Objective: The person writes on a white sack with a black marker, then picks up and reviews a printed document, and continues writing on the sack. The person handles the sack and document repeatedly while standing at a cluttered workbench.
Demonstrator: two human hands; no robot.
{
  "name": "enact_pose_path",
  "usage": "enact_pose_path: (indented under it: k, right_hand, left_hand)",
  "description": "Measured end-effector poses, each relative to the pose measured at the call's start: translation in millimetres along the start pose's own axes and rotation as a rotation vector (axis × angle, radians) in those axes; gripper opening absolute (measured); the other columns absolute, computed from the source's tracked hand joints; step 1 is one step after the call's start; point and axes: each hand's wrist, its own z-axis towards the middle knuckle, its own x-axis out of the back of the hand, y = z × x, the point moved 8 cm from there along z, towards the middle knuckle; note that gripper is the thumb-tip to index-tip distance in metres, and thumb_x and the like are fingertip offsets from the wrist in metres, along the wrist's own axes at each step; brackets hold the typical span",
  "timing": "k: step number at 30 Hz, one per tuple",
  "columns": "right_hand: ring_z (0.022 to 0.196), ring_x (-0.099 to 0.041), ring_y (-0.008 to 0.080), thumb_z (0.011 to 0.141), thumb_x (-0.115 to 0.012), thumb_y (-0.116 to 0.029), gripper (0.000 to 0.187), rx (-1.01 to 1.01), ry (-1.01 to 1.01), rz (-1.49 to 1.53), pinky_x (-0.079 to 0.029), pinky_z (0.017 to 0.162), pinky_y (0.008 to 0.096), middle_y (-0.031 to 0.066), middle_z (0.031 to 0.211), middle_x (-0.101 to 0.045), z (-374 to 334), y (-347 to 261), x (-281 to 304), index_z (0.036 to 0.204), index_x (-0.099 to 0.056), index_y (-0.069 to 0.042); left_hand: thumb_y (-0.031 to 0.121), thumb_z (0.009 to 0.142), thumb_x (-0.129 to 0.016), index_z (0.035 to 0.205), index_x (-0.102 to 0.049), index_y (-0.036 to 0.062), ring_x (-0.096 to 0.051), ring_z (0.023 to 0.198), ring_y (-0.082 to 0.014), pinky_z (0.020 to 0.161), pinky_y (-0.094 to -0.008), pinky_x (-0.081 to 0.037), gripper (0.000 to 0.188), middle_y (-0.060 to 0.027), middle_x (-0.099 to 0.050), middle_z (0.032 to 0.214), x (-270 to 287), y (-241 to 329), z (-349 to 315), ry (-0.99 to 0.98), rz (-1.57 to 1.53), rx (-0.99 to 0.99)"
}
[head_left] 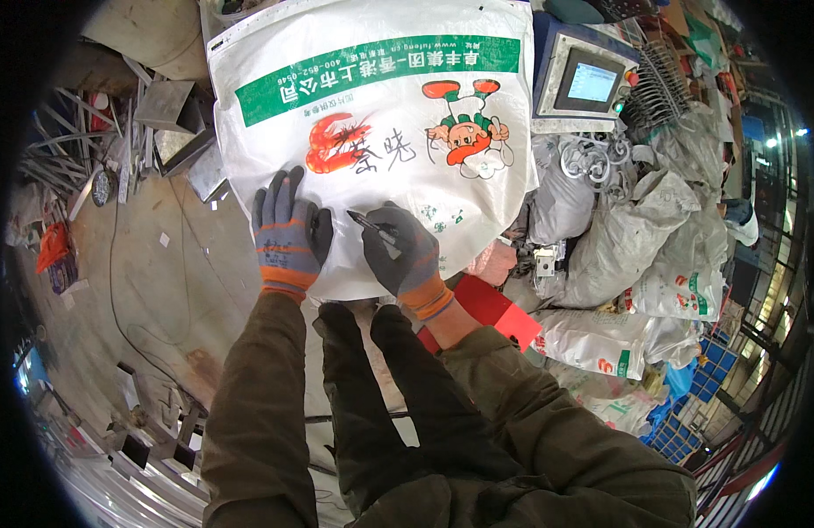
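Note:
A white woven sack (372,194) lies spread out in front of me, printed with a green band, a red prawn picture and a cartoon figure. Black handwritten strokes mark its middle. My left hand (288,233), in a grey and orange work glove, rests flat on the sack with fingers spread. In the same kind of glove, my right hand (402,251) grips a black marker pen (372,226). The pen's dark tip end points up and left, just below the handwriting; whether it touches the sack I cannot tell.
A control panel with a lit screen (592,85) stands to the right of the sack. Several filled sacks (622,238) pile up at the right, beside a red box (495,312). Metal offcuts (173,119) and a dark cable (116,290) lie on the left.

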Motion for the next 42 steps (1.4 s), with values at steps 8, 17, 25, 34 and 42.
enact_pose_path:
  k: [8, 17, 25, 34, 42]
  right_hand:
    - [0.105, -0.076, 0.0427, 0.094, -0.084, -0.010, 0.025, 0.069, 0.030, -0.021, -0.061, 0.110, 0.0494, 0.0160, 0.108, -0.078, -1, -3, 0, 0.117, -0.074, -0.007]
    - [0.109, -0.079, 0.0417, 0.095, -0.084, -0.010, 0.028, 0.070, 0.016, -0.064, -0.062, 0.103, 0.0478, 0.0176, 0.113, -0.080, 1, -9, -2, 0.121, -0.077, -0.006]
    - [0.103, -0.081, 0.0374, 0.094, -0.086, -0.010, 0.029, 0.130, 0.027, -0.115, -0.065, 0.090, 0.0431, 0.0188, 0.116, -0.080, 2, -11, -1, 0.122, -0.077, -0.007]
    - [0.099, -0.082, 0.0345, 0.094, -0.086, -0.008, 0.029, 0.120, 0.010, -0.105, -0.065, 0.088, 0.0412, 0.0169, 0.115, -0.080, 1, -9, -2, 0.122, -0.077, -0.006]
    - [0.100, -0.082, 0.0349, 0.094, -0.087, -0.010, 0.031, 0.141, 0.008, -0.105, -0.065, 0.089, 0.0416, 0.0171, 0.114, -0.081, 1, -9, -2, 0.123, -0.076, -0.006]
  left_hand:
    - [0.026, 0.101, -0.074, 0.106, -0.070, 0.0051, -0.048, 0.158, -0.0456, 0.133, -0.0650, -0.029, 0.021, -0.0176, -0.058, 0.169, 0, 0, 0, -0.002, 0.016, -0.008]
    - [0.027, 0.102, -0.074, 0.105, -0.071, 0.0061, -0.049, 0.158, -0.0459, 0.133, -0.0649, -0.029, 0.021, -0.0185, -0.058, 0.169, 2, 0, 0, -0.012, 0.010, -0.009]
    - [0.027, 0.103, -0.073, 0.106, -0.071, 0.0066, -0.048, 0.159, -0.0462, 0.134, -0.0653, -0.029, 0.021, -0.0186, -0.058, 0.169, -1, -1, -1, -0.016, 0.021, -0.006]
    - [0.029, 0.103, -0.073, 0.107, -0.071, 0.0061, -0.047, 0.159, -0.0452, 0.134, -0.0648, -0.029, 0.023, -0.0189, -0.057, 0.170, 2, 0, -1, -0.016, 0.028, -0.013]
    - [0.027, 0.103, -0.072, 0.106, -0.071, 0.0076, -0.047, 0.160, -0.0452, 0.134, -0.0646, -0.028, 0.020, -0.0180, -0.056, 0.171, 0, -1, 0, -0.010, 0.024, -0.009]
